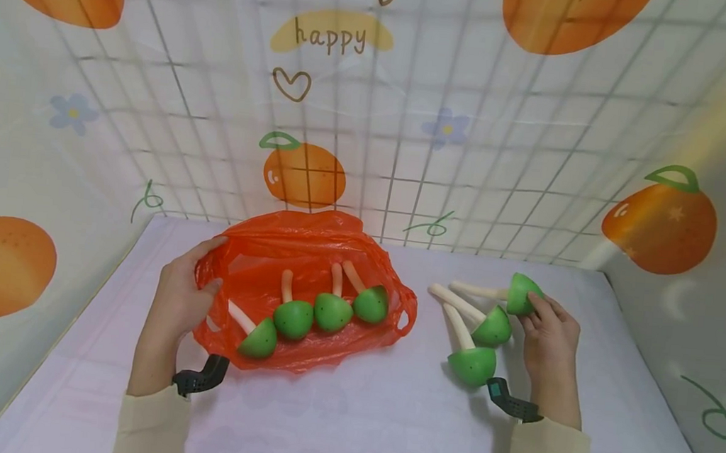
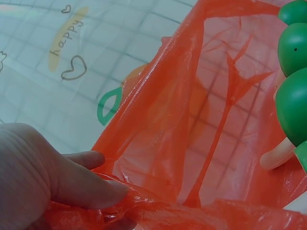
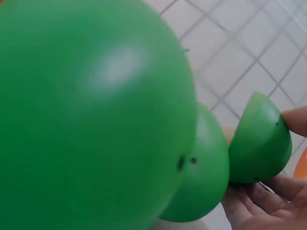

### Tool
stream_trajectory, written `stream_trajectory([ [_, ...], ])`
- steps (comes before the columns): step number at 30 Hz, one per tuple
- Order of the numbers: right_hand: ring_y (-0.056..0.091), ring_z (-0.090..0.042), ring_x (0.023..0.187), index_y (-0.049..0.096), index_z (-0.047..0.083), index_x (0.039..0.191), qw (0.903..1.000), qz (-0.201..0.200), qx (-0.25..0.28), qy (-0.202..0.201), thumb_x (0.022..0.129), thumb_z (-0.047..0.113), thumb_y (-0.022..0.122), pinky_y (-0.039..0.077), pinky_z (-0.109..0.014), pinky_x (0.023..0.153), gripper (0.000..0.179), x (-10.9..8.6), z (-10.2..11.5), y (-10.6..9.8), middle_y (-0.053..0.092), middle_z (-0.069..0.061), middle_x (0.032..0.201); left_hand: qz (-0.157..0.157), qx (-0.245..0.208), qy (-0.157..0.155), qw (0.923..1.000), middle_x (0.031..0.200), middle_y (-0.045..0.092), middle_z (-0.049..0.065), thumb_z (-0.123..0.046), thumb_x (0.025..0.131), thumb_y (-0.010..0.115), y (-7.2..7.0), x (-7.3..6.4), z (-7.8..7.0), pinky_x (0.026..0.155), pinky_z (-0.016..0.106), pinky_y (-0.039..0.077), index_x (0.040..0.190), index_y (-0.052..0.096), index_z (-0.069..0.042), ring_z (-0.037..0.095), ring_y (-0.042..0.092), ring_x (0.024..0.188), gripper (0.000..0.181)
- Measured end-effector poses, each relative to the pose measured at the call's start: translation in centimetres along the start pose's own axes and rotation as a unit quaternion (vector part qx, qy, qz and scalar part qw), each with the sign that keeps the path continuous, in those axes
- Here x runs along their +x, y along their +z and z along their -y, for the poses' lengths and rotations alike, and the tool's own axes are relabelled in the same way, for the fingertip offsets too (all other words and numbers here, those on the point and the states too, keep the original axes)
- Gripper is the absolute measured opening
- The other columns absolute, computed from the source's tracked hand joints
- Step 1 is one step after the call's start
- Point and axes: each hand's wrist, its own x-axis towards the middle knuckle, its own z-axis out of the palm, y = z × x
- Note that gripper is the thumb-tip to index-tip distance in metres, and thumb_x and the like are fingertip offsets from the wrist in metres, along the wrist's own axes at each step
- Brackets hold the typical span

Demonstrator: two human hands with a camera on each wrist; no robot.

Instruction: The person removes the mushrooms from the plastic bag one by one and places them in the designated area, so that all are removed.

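A red plastic bag (image 1: 299, 225) lies spread with its mouth facing the front. My left hand (image 1: 180, 290) grips its left edge, thumb on the inside, and the left wrist view shows the film (image 2: 158, 120) bunched under the fingers. Several toy mushrooms (image 1: 294, 319) with green domed caps and pale stems lie in the bag's mouth, stems pointing inward. To the right, my right hand (image 1: 552, 341) pinches the cap of another toy mushroom (image 1: 520, 294), thumb and fingers on either side of the cap (image 3: 261, 141). Its stem points left.
Two more toy mushrooms lie just in front of the held one: one (image 1: 492, 327) close by, one (image 1: 472, 367) nearer me. The white table (image 1: 347, 431) is bounded by a printed curtain (image 1: 381, 164) over a wire grid at the back and printed cloth at both sides.
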Motion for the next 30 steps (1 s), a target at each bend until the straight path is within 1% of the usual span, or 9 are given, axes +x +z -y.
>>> stream_trajectory([
  [6,0.047,-0.019,0.142,0.048,0.001,0.138,0.9999,0.004,-0.002,0.015,0.101,0.013,0.071,0.046,-0.023,0.109,0.045,0.4,-0.2,-0.6,0.049,-0.006,0.139,0.003,-0.002,-0.008,1.0000,0.153,0.051,0.022,0.008,0.097,0.062,-0.1,-0.1,0.0,0.096,0.059,0.056,0.159,0.047,-0.015,0.045,0.054,0.129,0.068],
  [10,0.047,-0.020,0.141,0.048,0.002,0.137,0.9997,-0.006,-0.004,0.021,0.101,0.014,0.070,0.044,-0.023,0.110,0.044,0.7,-0.4,-0.8,0.045,-0.006,0.142,0.002,-0.002,-0.004,1.0000,0.153,0.052,0.022,0.008,0.097,0.062,-0.1,0.0,0.1,0.095,0.059,0.057,0.159,0.048,-0.015,0.045,0.055,0.128,0.068],
  [14,0.050,-0.017,0.135,0.050,0.001,0.133,0.9995,-0.018,-0.010,0.023,0.102,0.016,0.069,0.044,-0.022,0.110,0.039,0.7,-0.5,-1.0,0.044,-0.005,0.141,0.002,0.000,-0.003,1.0000,0.153,0.052,0.022,0.008,0.097,0.062,-0.1,0.0,0.1,0.095,0.060,0.056,0.159,0.048,-0.015,0.046,0.054,0.129,0.068],
  [18,0.051,-0.014,0.128,0.057,0.002,0.124,0.9994,-0.023,-0.016,0.017,0.104,0.016,0.066,0.049,-0.018,0.103,0.026,0.7,-0.7,-1.2,0.045,-0.004,0.137,0.002,0.002,-0.004,1.0000,0.153,0.051,0.022,0.009,0.097,0.062,-0.1,0.0,0.0,0.095,0.060,0.056,0.159,0.047,-0.015,0.046,0.054,0.129,0.068],
  [21,0.050,-0.015,0.130,0.058,0.002,0.133,0.9990,-0.029,-0.032,0.012,0.106,0.018,0.063,0.048,-0.019,0.104,0.032,0.8,-0.9,-1.4,0.046,-0.004,0.139,0.001,0.002,-0.003,1.0000,0.152,0.052,0.023,0.009,0.097,0.062,-0.1,-0.1,-0.1,0.095,0.060,0.056,0.159,0.047,-0.014,0.046,0.054,0.128,0.068],
  [23,0.046,-0.018,0.139,0.049,0.002,0.148,0.9979,-0.031,-0.055,0.010,0.108,0.020,0.059,0.043,-0.020,0.112,0.046,0.7,-1.0,-1.4,0.044,-0.004,0.145,0.000,0.000,-0.003,1.0000,0.152,0.052,0.023,0.009,0.097,0.062,-0.1,-0.1,-0.1,0.094,0.060,0.057,0.159,0.047,-0.014,0.046,0.055,0.128,0.068],
  [25,0.041,-0.019,0.146,0.040,0.001,0.158,0.9967,-0.033,-0.074,0.010,0.109,0.022,0.056,0.037,-0.023,0.118,0.055,0.7,-1.1,-1.4,0.041,-0.005,0.153,-0.001,0.001,-0.004,1.0000,0.152,0.052,0.023,0.009,0.097,0.062,-0.1,-0.1,-0.1,0.094,0.060,0.057,0.159,0.048,-0.014,0.046,0.055,0.127,0.068],
  [27,0.039,-0.019,0.148,0.037,0.001,0.160,0.9947,-0.037,-0.096,0.009,0.110,0.022,0.055,0.035,-0.025,0.119,0.057,0.8,-1.3,-1.5,0.038,-0.006,0.157,-0.001,0.001,-0.005,1.0000,0.152,0.052,0.023,0.009,0.096,0.063,-0.1,-0.1,-0.1,0.094,0.060,0.057,0.159,0.048,-0.014,0.046,0.055,0.127,0.068],
  [30,0.041,-0.019,0.145,0.043,0.003,0.158,0.9910,-0.048,-0.125,0.011,0.110,0.020,0.054,0.036,-0.026,0.119,0.053,1.1,-1.5,-1.6,0.040,-0.009,0.158,-0.002,0.001,-0.006,1.0000,0.152,0.052,0.023,0.009,0.096,0.063,-0.1,-0.1,-0.2,0.094,0.060,0.057,0.159,0.048,-0.015,0.046,0.054,0.128,0.069],
])
